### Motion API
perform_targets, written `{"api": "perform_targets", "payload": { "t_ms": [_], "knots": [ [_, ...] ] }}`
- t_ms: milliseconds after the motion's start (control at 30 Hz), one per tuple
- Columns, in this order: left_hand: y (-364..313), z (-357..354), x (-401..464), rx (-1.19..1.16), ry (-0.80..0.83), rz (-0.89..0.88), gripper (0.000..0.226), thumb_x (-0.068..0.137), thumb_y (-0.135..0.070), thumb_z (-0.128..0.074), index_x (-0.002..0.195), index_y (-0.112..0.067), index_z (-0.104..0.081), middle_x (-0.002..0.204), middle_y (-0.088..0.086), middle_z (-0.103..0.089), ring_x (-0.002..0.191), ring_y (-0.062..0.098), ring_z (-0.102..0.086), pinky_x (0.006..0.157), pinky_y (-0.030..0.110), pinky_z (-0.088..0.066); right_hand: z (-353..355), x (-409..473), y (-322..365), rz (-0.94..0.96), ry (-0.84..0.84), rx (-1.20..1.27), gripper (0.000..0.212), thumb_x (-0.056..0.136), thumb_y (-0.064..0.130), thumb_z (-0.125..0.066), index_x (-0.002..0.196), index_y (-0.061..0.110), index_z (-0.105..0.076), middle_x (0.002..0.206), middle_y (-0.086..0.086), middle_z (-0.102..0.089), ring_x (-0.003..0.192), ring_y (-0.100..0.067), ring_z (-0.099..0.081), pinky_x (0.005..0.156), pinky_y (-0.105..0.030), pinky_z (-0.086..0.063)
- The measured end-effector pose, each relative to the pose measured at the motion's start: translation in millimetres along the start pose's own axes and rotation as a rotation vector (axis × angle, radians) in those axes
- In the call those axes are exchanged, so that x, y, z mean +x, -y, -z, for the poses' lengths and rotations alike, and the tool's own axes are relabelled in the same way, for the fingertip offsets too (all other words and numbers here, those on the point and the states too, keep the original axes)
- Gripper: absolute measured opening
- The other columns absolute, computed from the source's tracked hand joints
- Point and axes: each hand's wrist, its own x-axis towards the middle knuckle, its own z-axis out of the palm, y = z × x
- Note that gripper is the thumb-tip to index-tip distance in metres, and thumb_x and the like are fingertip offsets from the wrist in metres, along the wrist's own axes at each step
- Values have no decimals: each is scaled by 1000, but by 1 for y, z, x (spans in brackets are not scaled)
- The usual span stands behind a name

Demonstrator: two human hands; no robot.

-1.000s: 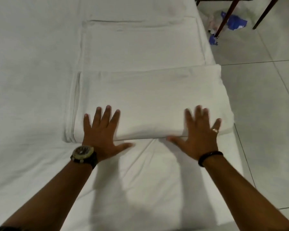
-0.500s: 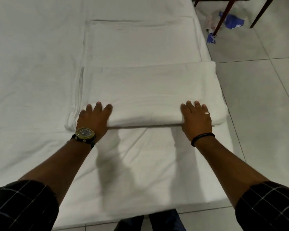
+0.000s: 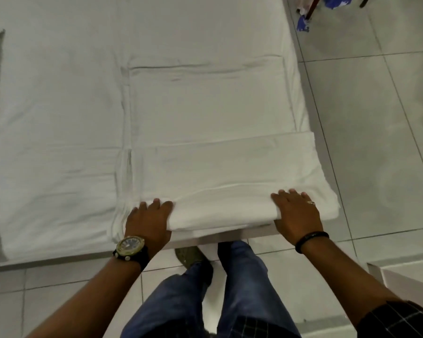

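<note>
legs: jeans (image 3: pixel 232 289) and shoe (image 3: pixel 193 258) on the floor (image 3: pixel 376 154), nearer than the fingers, toes under the desk rim
wrists: watch (image 3: pixel 130 246) on the left, black band (image 3: pixel 311 237) on the right, ring (image 3: pixel 311 203) on a right finger
left hand (image 3: pixel 147 222): fingers (image 3: pixel 156 203) curled over the fold's near edge and grasping the cloth; thumb hidden
right hand (image 3: pixel 297 215): same, fingers (image 3: pixel 291 193) hooked over the edge and grasping the cloth; thumb hidden
cloth (image 3: pixel 225 172): white, folded thick, near edge in both hands and right at the desk's near rim; its right corner hangs past the desk side, beyond the right fingers
change: 1 s ago both palms lay flat and spread on the fold. Half a second ago the fingers had curled onto its edge. Now they grip it, and the fold sits much closer to the rim, with the bare strip of desk in front of the hands gone
meaning: smoothing looks done. Likely dragging the fold in for a next fold or a lift
flat part (image 3: pixel 205 101): thinner layer of cloth spread just beyond the fold, past the fingertips
desk (image 3: pixel 47 118): white cover, runs on left of the left fingers and far beyond
far: blue scrap (image 3: pixel 303 24) on the floor, well beyond the right fingers
</note>
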Motion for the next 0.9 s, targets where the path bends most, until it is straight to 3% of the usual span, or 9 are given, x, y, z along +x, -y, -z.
{"api": "perform_targets", "payload": {
  "t_ms": [100,167,267,367,533,600,667,767,900],
  "knots": [
    [11,22,-13,-50,-97,-41,58,74,-29,-66,131,-21,-60,119,6,-68,109,32,-62,98,44,-45,23,-12,9,-18,-85,82,44,73,13,-73,116,14,-67,110,-13,-70,103,-35,-64,100,-48,-43],
    [18,44,-14,-127,-198,-49,52,64,-29,-61,113,-15,-71,99,11,-73,91,37,-68,81,45,-51,51,-6,13,-5,-159,79,34,70,12,-72,103,14,-71,93,-12,-72,84,-36,-66,82,-45,-52],
    [24,87,2,-106,-321,-81,48,62,-43,-50,96,-16,-72,83,9,-71,76,38,-67,62,37,-47,99,18,18,18,-311,47,22,66,13,-68,88,11,-70,79,-13,-68,72,-38,-63,67,-42,-49],
    [36,141,45,-85,-428,-79,50,64,-53,-49,96,-20,-68,91,10,-71,85,40,-67,68,40,-46,147,73,21,60,-461,-29,17,66,25,-55,78,14,-63,76,-12,-66,73,-40,-60,65,-41,-41],
    [55,255,178,18,-581,-7,63,64,-50,-46,120,-26,-63,118,13,-68,113,44,-58,96,56,-41,218,214,25,-87,-657,-166,23,82,26,-55,99,13,-65,97,-19,-64,99,-44,-53,90,-57,-39],
    [59,273,235,-13,-552,45,68,74,-47,-50,140,-28,-49,143,11,-53,134,42,-41,112,65,-23,227,263,25,-170,-645,-123,38,87,31,-53,122,18,-58,120,-19,-56,120,-43,-44,102,-62,-30],
    [54,252,279,-26,-411,68,74,88,-49,-52,154,-30,-24,162,7,-26,149,37,-17,117,64,-7,212,300,38,-80,-533,2,58,91,43,-50,144,22,-38,147,-15,-39,141,-37,-23,110,-61,-20],
    [47,161,293,-31,-202,90,83,91,-73,-24,158,-29,-2,168,2,4,153,29,5,120,56,1,148,323,73,167,-321,113,69,93,58,-41,152,26,-22,162,-6,-17,149,-28,-5,116,-58,-12],
    [63,82,273,-170,-369,107,97,82,-84,-5,158,-23,1,166,4,8,152,24,10,122,45,1,87,332,25,104,-295,1,83,86,77,-22,153,29,-16,164,3,-4,150,-20,1,115,-61,1]
  ]
}}
